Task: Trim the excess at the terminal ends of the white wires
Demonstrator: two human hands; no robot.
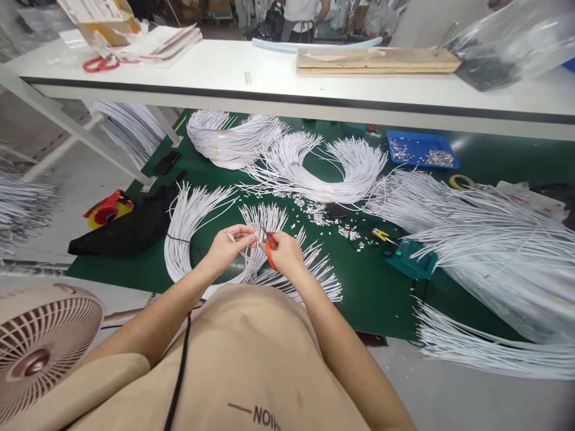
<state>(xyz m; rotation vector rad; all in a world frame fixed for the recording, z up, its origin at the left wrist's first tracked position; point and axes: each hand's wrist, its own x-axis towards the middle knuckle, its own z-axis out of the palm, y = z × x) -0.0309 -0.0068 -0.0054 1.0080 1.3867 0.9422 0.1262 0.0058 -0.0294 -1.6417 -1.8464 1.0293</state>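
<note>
My right hand (286, 254) is closed around orange-handled scissors (271, 246), their dark blades pointing up and to the left. Just left of them, my left hand (233, 244) is closed in a pinch on the end of a white wire; the tip between thumb and finger is too small to make out. Both hands are close together over a curved bundle of white wires (179, 239) lying on the green mat. More wire ends (321, 272) fan out to the right, below my right hand. Small silvery pieces (314, 211) lie scattered beyond the hands.
Further wire bundles (238, 140) lie at the back and right. A blue tray (422, 148) holds small metal pieces. A green device (411, 258) stands to the right, a tape dispenser (109, 209) to the left. A white shelf (224, 75) crosses above; a fan (45, 353) stands at lower left.
</note>
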